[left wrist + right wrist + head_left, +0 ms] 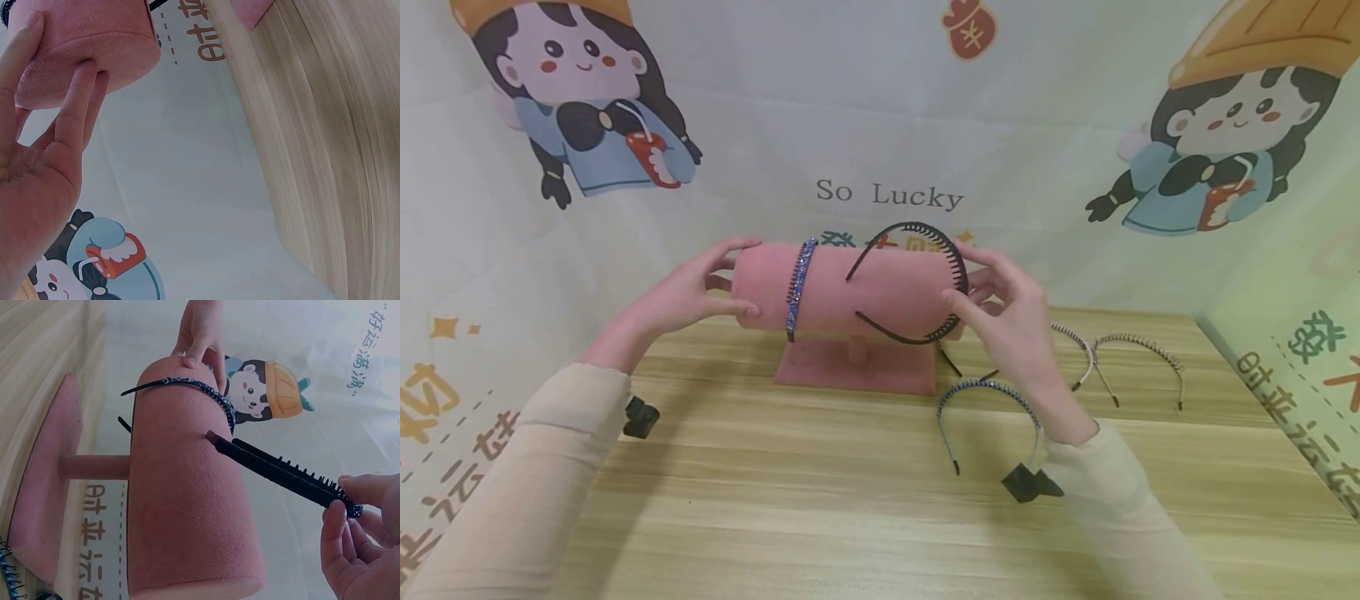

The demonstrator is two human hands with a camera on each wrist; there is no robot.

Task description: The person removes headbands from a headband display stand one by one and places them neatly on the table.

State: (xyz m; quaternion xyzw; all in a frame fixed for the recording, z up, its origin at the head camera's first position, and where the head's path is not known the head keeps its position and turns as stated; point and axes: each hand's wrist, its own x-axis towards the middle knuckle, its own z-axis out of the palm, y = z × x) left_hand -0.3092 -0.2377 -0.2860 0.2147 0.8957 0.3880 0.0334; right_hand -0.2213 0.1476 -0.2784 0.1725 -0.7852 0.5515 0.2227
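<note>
A pink plush T-bar display stand [895, 279] carries a blue rhinestone headband [800, 287] round the left part of its roll. My left hand [681, 287] grips the roll's left end, thumb on the front; in the left wrist view two fingertips meet the flat end face. My right hand [1018, 321] pinches a black toothed headband [275, 472] between thumb and fingers at its curved middle. Its open side faces left, with the two tips beside the roll near its right half. In the right wrist view one tip overlaps the roll's pink surface.
On the wooden table [775, 500], a blue beaded headband [988, 385] lies below my right hand. Farther right lie a white headband [1082, 346] and a brownish one [1138, 340], with dark headband tips showing behind the wrist. A printed cloth [880, 125] hangs behind.
</note>
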